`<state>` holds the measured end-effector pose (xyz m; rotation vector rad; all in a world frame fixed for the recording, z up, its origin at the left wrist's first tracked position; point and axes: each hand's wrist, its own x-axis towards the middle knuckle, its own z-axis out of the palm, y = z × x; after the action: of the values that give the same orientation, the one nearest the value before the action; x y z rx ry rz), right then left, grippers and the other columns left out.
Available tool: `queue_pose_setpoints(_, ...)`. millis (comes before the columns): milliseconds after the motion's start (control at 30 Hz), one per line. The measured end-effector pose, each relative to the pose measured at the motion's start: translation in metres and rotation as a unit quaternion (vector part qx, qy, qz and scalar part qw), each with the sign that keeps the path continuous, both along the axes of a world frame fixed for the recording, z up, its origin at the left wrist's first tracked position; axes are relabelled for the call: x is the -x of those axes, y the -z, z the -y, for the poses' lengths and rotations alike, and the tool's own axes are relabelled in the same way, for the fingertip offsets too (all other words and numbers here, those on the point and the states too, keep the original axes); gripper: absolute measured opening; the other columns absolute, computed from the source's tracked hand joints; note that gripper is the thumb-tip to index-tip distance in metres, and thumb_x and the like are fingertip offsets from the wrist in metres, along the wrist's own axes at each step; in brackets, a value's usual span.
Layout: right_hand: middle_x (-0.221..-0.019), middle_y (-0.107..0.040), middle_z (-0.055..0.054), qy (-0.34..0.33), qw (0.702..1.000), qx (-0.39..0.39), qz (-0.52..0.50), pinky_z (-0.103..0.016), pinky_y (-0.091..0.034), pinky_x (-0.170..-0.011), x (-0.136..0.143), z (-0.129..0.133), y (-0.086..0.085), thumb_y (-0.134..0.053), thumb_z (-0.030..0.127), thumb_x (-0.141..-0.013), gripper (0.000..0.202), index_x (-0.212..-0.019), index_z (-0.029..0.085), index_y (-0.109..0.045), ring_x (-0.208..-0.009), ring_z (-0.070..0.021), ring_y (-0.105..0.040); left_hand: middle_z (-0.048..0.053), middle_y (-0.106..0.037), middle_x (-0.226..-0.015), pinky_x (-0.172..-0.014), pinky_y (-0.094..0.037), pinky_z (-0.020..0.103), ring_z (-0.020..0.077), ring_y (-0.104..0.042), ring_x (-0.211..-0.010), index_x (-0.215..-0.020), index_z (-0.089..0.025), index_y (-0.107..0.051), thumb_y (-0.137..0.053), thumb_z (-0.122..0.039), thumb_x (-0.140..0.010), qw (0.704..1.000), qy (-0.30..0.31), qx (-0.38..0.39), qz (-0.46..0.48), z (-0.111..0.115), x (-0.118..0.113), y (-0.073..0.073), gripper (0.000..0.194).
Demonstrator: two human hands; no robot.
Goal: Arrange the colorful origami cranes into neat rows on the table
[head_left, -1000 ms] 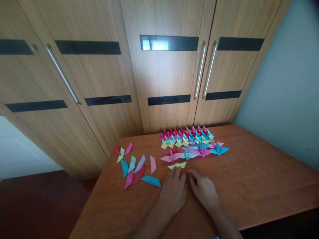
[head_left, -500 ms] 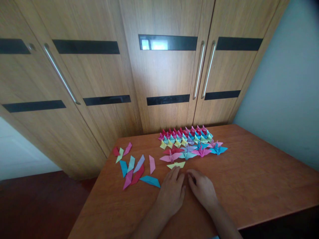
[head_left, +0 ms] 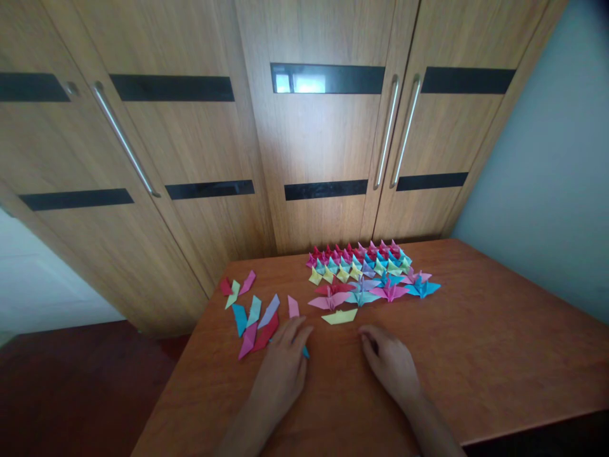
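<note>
My left hand reaches over the folded paper pieces with its fingers stretched out and a little apart. It covers most of a blue folded piece, whose tip shows beside the hand. A pink folded piece lies just beyond the fingertips; whether they touch it, I cannot tell. My right hand rests on the table with its fingers curled in, and nothing shows in it. Ahead, between the hands, sits a pale yellow paper crane, touched by neither.
Rows of small folded cranes stand at the back of the wooden table, with several spread-wing cranes in front. More folded pieces, among them a red one and a purple one, lie left. A wardrobe stands behind.
My left hand has moved left, away from the pale yellow crane, to the blue folded piece. My right hand has stayed nearly in place. The view has shifted slightly.
</note>
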<state>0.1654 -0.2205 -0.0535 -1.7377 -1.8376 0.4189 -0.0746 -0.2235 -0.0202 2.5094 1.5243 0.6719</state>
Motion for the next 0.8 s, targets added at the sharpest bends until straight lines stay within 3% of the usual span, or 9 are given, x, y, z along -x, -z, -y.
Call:
queue_pose_setpoints(133, -0.095, -0.068, -0.003, 0.001, 1.000, 0.000, 0.005, -0.028, -0.045, -0.074, -0.001, -0.001, 0.002, -0.038, 0.026, -0.085, 0.028, -0.097, 0.024, -0.063, -0.085, -0.0180, -0.063, 0.005, -0.049, -0.133, -0.104, -0.038, 0.045, 0.0241, -0.044, -0.123, -0.121, -0.025, -0.053, -0.042, 0.000, -0.073, 1.000, -0.001, -0.003, -0.031, 0.004, 0.035, 0.003, 0.055)
queue_pose_setpoints(233, -0.093, -0.068, -0.003, 0.002, 1.000, -0.001, 0.011, -0.028, -0.045, -0.073, -0.002, -0.001, 0.005, -0.038, 0.027, -0.085, 0.028, -0.095, 0.025, -0.063, -0.084, -0.0181, -0.063, 0.003, -0.056, -0.124, -0.100, -0.041, 0.043, 0.0225, -0.051, -0.114, -0.118, -0.027, -0.055, -0.042, -0.007, -0.081, 0.999, 0.023, 0.009, -0.035, 0.009, 0.044, 0.005, 0.044)
queue_pose_setpoints(467, -0.095, -0.068, -0.002, 0.001, 1.000, -0.001, 0.018, -0.029, -0.044, -0.074, -0.002, -0.001, 0.006, -0.037, 0.028, -0.086, 0.027, -0.095, 0.024, -0.063, -0.085, -0.0183, -0.062, 0.003, -0.062, -0.110, -0.092, -0.046, 0.039, 0.0223, -0.057, -0.102, -0.105, -0.027, -0.061, -0.046, -0.018, -0.086, 0.999, 0.016, 0.012, -0.028, 0.013, 0.044, 0.004, 0.026)
queue_pose_setpoints(800, -0.093, -0.068, -0.002, -0.003, 1.000, -0.002, 0.029, -0.028, -0.044, -0.074, -0.002, 0.000, 0.005, -0.037, 0.028, -0.086, 0.027, -0.094, 0.024, -0.062, -0.084, -0.0181, -0.062, 0.005, -0.058, -0.105, -0.087, -0.046, 0.036, 0.0222, -0.055, -0.097, -0.102, -0.025, -0.062, -0.046, -0.015, -0.084, 0.992, 0.000, 0.058, -0.109, 0.010, 0.043, -0.005, 0.026)
